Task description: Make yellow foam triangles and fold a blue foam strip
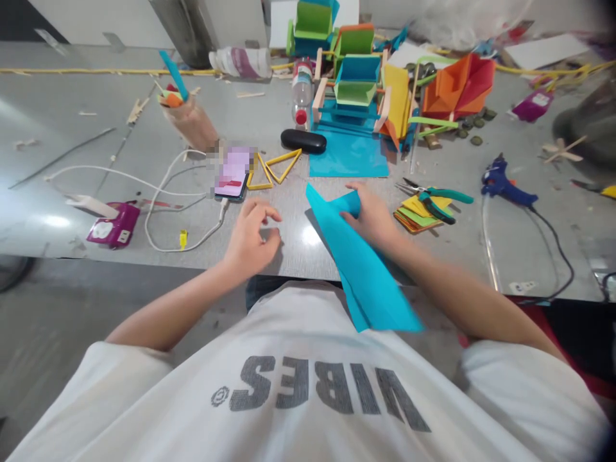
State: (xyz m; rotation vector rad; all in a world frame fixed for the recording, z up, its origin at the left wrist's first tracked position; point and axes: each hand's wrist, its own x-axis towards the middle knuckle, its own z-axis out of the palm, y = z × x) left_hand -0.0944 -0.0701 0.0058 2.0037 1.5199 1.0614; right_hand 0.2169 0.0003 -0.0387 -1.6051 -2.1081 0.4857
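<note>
A creased sheet of blue paper (356,256) slants from the table over its front edge toward my shirt. My right hand (373,215) grips it near its upper end, thumb on the near face and fingers behind. To the left, my left hand (255,237) hovers by the table's front part with fingers curled and apart, nothing between them. Beyond that hand lie a phone (233,183) on a white cable and yellow triangular frames (283,165). A flat blue sheet (349,157) rests farther back, with a black case (303,140) at its left edge.
Green-handled pliers (437,200) lie on small coloured papers (418,218) right of my right hand. Farther right is a blue glue gun (507,183) with its cord. Folded paper boxes on a wooden frame (353,86) and a bottle (302,93) stand behind. A purple power adapter (113,226) sits left.
</note>
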